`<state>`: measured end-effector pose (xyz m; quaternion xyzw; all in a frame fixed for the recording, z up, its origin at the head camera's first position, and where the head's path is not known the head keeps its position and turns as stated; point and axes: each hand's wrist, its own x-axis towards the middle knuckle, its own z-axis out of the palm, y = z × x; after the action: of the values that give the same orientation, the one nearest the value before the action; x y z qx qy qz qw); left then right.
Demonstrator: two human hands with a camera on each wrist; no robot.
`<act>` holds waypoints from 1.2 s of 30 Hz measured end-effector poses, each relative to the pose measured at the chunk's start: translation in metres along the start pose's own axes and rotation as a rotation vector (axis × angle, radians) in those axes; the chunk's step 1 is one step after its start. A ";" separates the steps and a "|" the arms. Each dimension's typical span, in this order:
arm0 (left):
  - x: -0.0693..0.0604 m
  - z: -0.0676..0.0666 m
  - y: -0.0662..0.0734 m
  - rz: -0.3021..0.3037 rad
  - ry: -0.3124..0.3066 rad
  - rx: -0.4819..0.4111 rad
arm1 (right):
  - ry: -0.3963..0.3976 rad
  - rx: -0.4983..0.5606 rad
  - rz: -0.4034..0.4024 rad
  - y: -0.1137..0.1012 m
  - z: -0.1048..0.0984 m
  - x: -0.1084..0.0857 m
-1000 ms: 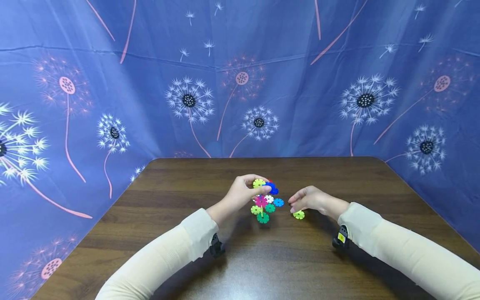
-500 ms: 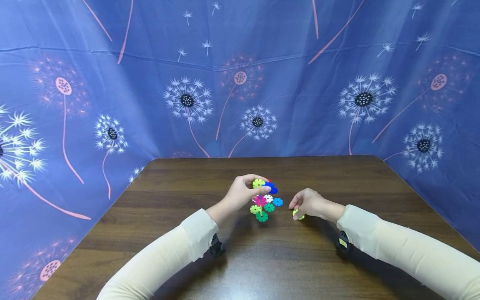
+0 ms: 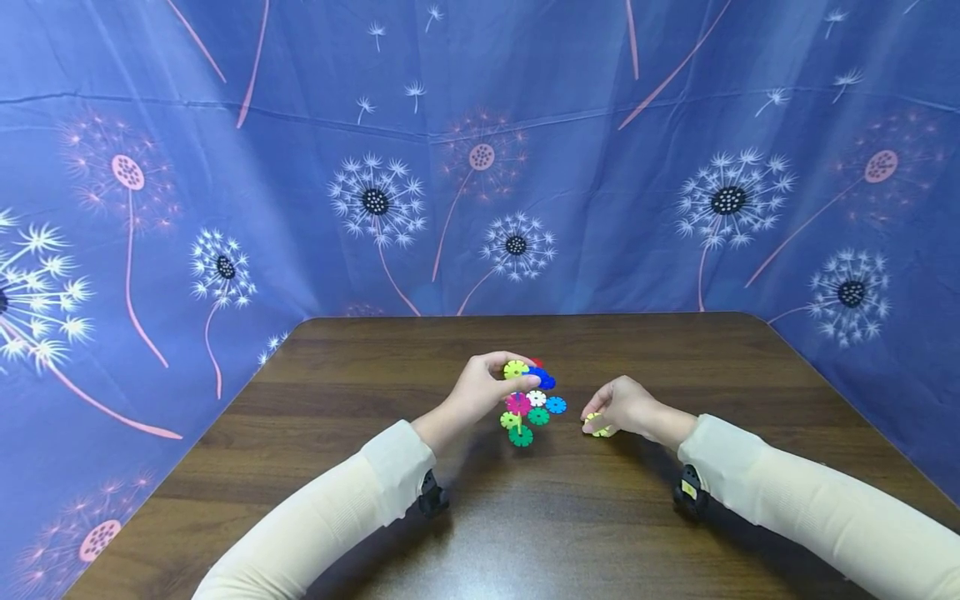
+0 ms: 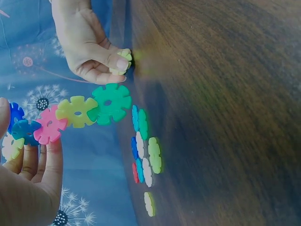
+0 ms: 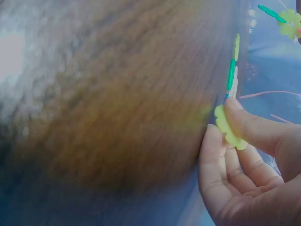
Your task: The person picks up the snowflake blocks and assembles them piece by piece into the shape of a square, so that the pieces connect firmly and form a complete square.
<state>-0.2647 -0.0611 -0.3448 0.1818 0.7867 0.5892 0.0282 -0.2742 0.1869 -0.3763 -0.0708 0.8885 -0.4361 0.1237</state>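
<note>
My left hand (image 3: 483,387) holds a chain of notched plastic snowflake discs above the table. In the left wrist view its green disc (image 4: 112,104) is at the free end, joined to a yellow-green disc (image 4: 76,112), a pink disc (image 4: 50,125) and blue ones (image 4: 24,131) by my fingers. To the right, my right hand (image 3: 630,407) pinches a single yellow-green disc (image 5: 226,127) between thumb and fingers, close to the tabletop. Part of that disc is covered by the thumb. The two hands are apart, and the chain does not touch the pinched disc.
Several loose discs lie on the brown wooden table (image 3: 360,375) below and behind the chain, among them a light blue disc (image 3: 556,405), a white disc (image 3: 536,398) and a green disc (image 3: 538,416). A blue dandelion-print cloth (image 3: 600,208) hangs behind the table.
My right thumb and fingers have come down onto the yellow-green disc that lay on the table and now pinch it. The left hand with the chain has barely moved.
</note>
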 end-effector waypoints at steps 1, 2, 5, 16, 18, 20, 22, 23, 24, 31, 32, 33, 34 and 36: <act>0.000 0.000 0.000 0.002 0.001 0.003 | 0.004 0.011 0.003 0.000 0.000 0.001; 0.001 0.001 0.000 0.003 0.003 0.005 | 0.011 0.020 0.004 0.000 0.000 0.001; 0.001 0.001 0.000 0.009 0.010 -0.001 | 0.025 0.056 0.001 -0.003 -0.002 0.003; 0.000 0.002 -0.004 0.001 0.017 0.000 | -0.047 0.295 -0.091 -0.016 -0.007 0.000; 0.000 0.002 -0.005 0.008 0.018 -0.003 | -0.043 0.317 -0.102 -0.019 -0.007 -0.002; 0.000 0.002 -0.007 0.009 0.016 -0.003 | -0.033 0.322 -0.114 -0.022 -0.007 -0.003; 0.001 0.002 -0.008 0.009 0.008 -0.006 | -0.018 0.336 -0.127 -0.025 -0.008 -0.004; 0.001 0.002 -0.008 0.007 0.005 -0.008 | -0.010 0.346 -0.132 -0.026 -0.008 -0.005; 0.000 0.002 -0.008 0.003 0.001 -0.008 | -0.005 0.348 -0.144 -0.028 -0.008 -0.005; 0.000 0.004 -0.006 0.005 -0.001 0.022 | 0.020 0.453 -0.211 -0.038 -0.008 -0.012; 0.000 0.004 -0.006 0.010 0.002 0.030 | 0.021 0.468 -0.218 -0.039 -0.008 -0.012; 0.001 0.005 -0.006 0.015 0.004 0.035 | 0.019 0.482 -0.223 -0.040 -0.008 -0.013; 0.001 0.005 -0.006 0.020 0.006 0.042 | 0.021 0.498 -0.222 -0.042 -0.008 -0.014; 0.000 0.006 -0.005 0.032 0.008 0.053 | 0.018 0.520 -0.225 -0.044 -0.008 -0.015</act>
<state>-0.2648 -0.0564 -0.3516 0.1929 0.7990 0.5695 0.0108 -0.2613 0.1696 -0.3351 -0.1310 0.7345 -0.6610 0.0807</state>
